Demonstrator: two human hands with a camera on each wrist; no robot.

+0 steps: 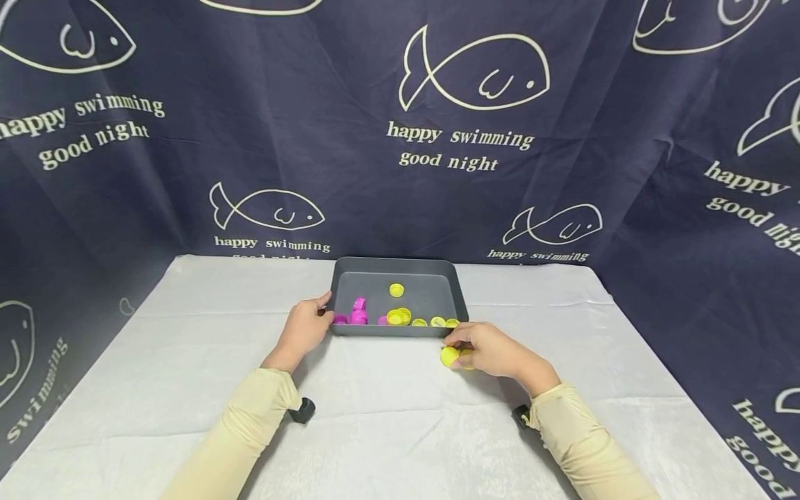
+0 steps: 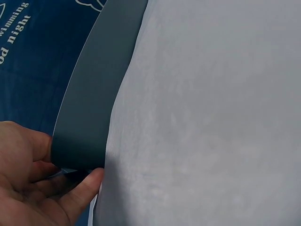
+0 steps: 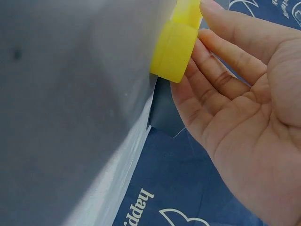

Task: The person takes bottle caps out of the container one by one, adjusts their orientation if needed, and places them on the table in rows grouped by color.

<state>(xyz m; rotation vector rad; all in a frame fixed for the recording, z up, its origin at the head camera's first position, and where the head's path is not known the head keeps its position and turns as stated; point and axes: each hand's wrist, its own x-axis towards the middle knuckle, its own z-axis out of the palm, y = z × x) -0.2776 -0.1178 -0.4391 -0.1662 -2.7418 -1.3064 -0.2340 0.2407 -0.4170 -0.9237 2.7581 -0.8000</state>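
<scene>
A dark grey rectangular tray point(image 1: 400, 332) stands on the white cloth, with yellow bottle caps point(image 1: 396, 290) and magenta bottle caps point(image 1: 358, 317) inside, mostly along its near side. At the tray's near left corner, my left hand point(image 1: 306, 325) holds its side; the left wrist view shows the fingers point(image 2: 84, 190) at the corner, one low by the cloth. Just outside the near right corner, my right hand point(image 1: 490, 348) grips two yellow bottle caps point(image 1: 449, 357) close over the cloth. In the right wrist view, the fingers point(image 3: 214, 70) lie against the nearer cap point(image 3: 175, 52).
A white cloth point(image 1: 387, 430) covers the table. Dark blue curtains point(image 1: 350, 139) with fish drawings and lettering hang behind the table and on both sides. Each sleeved wrist carries a small black device point(image 1: 303, 410).
</scene>
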